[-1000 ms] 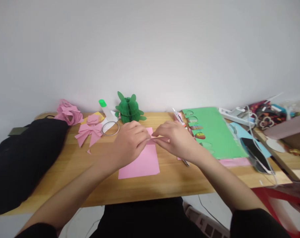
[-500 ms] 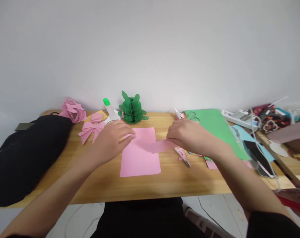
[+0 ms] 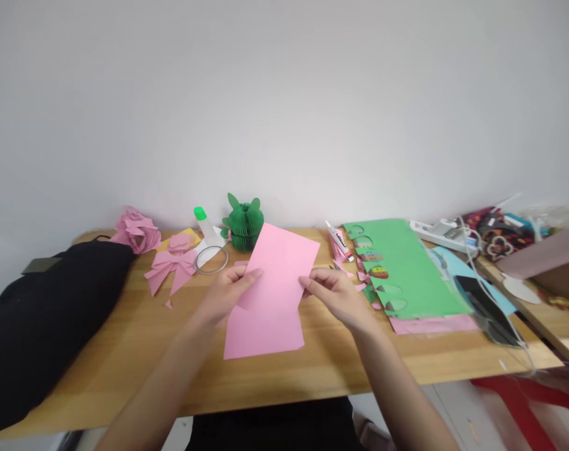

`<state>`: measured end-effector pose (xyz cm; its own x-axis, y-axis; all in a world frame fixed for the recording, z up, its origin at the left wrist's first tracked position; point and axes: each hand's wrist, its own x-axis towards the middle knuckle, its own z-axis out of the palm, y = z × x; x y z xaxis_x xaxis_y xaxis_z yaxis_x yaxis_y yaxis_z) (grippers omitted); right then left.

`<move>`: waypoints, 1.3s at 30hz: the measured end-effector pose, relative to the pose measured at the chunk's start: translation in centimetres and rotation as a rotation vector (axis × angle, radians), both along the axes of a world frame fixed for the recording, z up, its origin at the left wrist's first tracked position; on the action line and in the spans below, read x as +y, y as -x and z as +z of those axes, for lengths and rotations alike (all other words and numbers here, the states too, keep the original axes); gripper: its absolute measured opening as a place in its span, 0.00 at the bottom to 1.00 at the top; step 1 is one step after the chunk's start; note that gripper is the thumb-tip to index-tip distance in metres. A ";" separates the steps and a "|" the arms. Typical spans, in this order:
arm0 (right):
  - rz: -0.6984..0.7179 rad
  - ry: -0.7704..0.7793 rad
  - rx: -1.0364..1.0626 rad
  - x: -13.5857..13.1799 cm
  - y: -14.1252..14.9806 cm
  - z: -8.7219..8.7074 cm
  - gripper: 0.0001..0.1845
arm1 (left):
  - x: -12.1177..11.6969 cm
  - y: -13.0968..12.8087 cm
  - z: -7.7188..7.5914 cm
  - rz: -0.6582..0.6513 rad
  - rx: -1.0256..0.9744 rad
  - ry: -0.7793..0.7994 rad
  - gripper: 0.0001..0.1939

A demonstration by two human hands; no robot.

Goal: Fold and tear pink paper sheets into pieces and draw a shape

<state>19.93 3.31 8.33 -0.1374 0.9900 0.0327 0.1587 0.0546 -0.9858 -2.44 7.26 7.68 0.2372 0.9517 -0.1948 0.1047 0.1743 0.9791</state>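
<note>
A pink sheet of paper [image 3: 283, 263] is held up over the table, tilted, with its upper edge slanting down to the right. My left hand [image 3: 229, 289] pinches its left edge, thumb on the near face. At the right edge my right hand [image 3: 334, 293] grips it between thumb and fingers. Beneath it lies a second, larger pink sheet [image 3: 266, 335], partly covered by the raised one. Behind the raised sheet stands a green honeycomb-paper cactus [image 3: 245, 225], its lower right part hidden.
On the left are a black bag [image 3: 78, 300], a pink paper bow [image 3: 172, 266], a glue stick [image 3: 209, 228] and a ring [image 3: 212, 259]. On the right are a glue tube [image 3: 339, 243], green cut paper [image 3: 411, 269] and a phone [image 3: 486, 307].
My hands have come closer together and lower. The pink sheet, earlier edge-on and blurred in my right hand, is now raised upright between both hands. The camera view has shifted a little.
</note>
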 end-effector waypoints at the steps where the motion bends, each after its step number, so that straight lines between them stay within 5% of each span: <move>1: -0.010 0.023 0.052 -0.2 0.4 -0.5 0.19 | 0.0 -0.4 -0.5 0.038 0.017 -0.015 0.21; 5: -0.073 0.026 0.137 -0.6 1.4 -0.8 0.20 | -1.0 -2.3 -1.6 0.168 0.074 -0.216 0.28; 11: 0.015 -0.007 0.138 -0.9 1.9 -1.0 0.20 | -3.8 -3.8 -1.6 -0.230 -0.466 0.193 0.31; 23: -0.004 -0.117 0.095 -0.7 4.6 -2.3 0.25 | -4.4 -2.4 -2.5 -0.086 -0.516 0.340 0.32; 28: -0.006 0.140 0.157 -0.4 2.5 -4.0 0.24 | -3.8 -0.1 -3.6 0.160 -0.238 0.244 0.27; 31: -0.077 0.322 0.216 -0.1 1.0 -5.1 0.22 | -3.2 1.1 -4.4 0.259 0.142 -0.059 0.30; 35: -0.170 0.406 0.129 0.0 -0.4 -5.8 0.19 | -2.7 1.0 -4.7 0.006 0.868 -0.588 0.17; 39: -0.266 0.424 -0.012 -0.3 -1.1 -6.0 0.16 | -2.0 -1.0 -4.8 -0.221 0.976 -0.608 0.13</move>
